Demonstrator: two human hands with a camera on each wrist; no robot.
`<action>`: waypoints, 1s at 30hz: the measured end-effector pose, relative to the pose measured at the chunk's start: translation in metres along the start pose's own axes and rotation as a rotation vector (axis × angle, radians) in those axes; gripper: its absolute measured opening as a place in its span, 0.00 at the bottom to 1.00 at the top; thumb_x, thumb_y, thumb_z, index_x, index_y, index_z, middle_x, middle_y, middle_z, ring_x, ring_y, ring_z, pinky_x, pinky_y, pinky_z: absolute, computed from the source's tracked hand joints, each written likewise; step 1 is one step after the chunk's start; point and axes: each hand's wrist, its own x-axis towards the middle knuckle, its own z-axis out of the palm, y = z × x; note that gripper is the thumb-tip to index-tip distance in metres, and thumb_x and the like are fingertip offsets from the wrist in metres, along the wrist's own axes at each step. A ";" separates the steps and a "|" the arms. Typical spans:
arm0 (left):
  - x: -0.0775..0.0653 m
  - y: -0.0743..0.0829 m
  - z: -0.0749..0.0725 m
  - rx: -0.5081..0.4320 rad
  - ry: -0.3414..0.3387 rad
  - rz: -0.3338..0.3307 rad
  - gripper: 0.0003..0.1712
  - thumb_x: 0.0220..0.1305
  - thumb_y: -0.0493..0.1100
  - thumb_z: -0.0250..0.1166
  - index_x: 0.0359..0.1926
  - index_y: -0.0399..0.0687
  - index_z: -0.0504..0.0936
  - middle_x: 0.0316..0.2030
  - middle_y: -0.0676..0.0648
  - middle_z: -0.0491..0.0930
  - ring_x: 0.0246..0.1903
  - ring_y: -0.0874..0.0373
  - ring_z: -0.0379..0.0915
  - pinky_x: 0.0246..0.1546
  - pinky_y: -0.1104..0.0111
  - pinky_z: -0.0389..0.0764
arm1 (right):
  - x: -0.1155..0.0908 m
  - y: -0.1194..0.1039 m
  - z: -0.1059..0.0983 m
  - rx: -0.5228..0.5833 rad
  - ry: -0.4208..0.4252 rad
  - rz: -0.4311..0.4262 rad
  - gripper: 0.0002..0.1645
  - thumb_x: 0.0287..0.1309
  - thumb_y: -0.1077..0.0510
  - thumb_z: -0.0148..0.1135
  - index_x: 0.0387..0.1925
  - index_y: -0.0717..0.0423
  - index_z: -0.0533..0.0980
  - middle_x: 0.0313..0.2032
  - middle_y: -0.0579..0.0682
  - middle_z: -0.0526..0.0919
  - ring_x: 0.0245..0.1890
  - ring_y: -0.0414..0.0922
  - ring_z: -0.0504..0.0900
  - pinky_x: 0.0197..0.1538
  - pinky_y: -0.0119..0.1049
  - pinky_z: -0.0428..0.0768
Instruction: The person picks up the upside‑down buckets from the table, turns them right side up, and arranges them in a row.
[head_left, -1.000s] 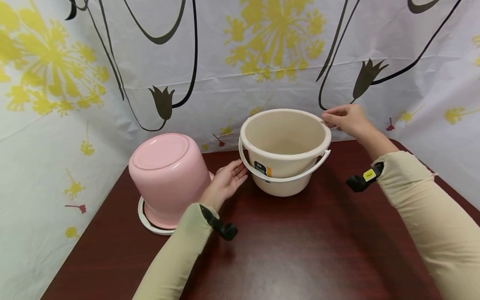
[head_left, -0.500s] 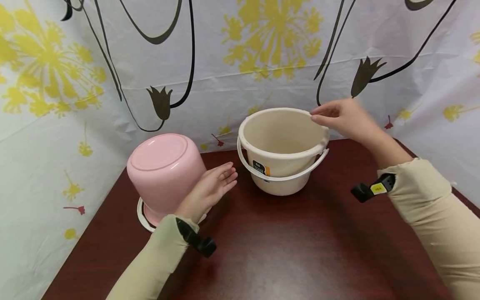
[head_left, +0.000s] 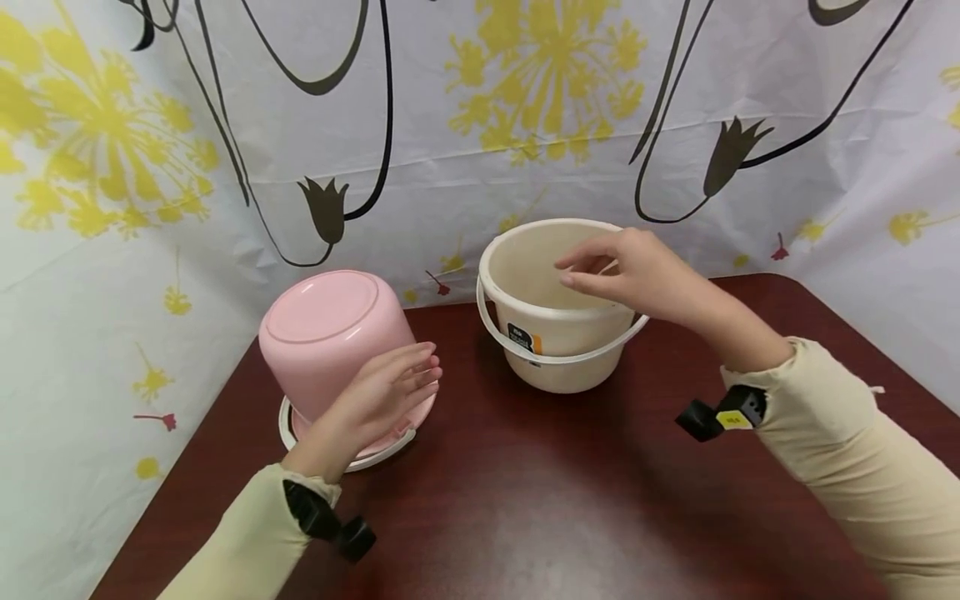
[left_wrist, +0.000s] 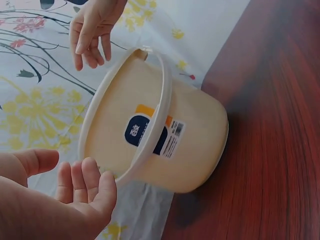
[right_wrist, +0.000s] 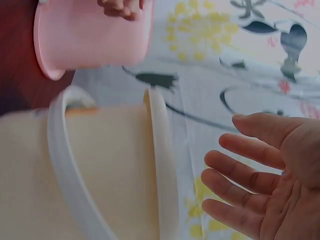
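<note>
Beige-sleeved, the right hand [head_left: 633, 271] and left hand [head_left: 380, 396] hold nothing (a hands-off step, I'd judge), near the upright cream bucket [head_left: 577, 336] by the table's [head_left: 555, 483] back edge and upturned pink bucket [head_left: 326, 329] toward the left edge; any grip would call for closing in.

And here's the table [head_left: 517, 475], dark red-brown, grain streaking across it, running beneath both sets of fingers, a pale sheen glowing on the near side of them! Look beyond the left hand's fingers [head_left: 408, 375] and out to their left: a pink bucket [head_left: 333, 333], upside down, base up, mouth to the wood, its white handle [head_left: 382, 455] looping round the rim just below those fingers. Now across, under the right hand's fingers [head_left: 588, 283]: a cream bucket [head_left: 573, 335], standing upright, mouth open beneath the fingertips, well apart from the pink one!
</note>
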 end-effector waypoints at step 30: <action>-0.060 -0.022 -0.089 0.328 0.109 0.060 0.18 0.66 0.39 0.55 0.51 0.29 0.67 0.42 0.46 0.74 0.42 0.57 0.74 0.45 0.69 0.74 | 0.043 -0.039 0.123 0.127 -0.256 -0.196 0.10 0.56 0.54 0.62 0.40 0.50 0.81 0.29 0.38 0.80 0.31 0.34 0.76 0.38 0.32 0.74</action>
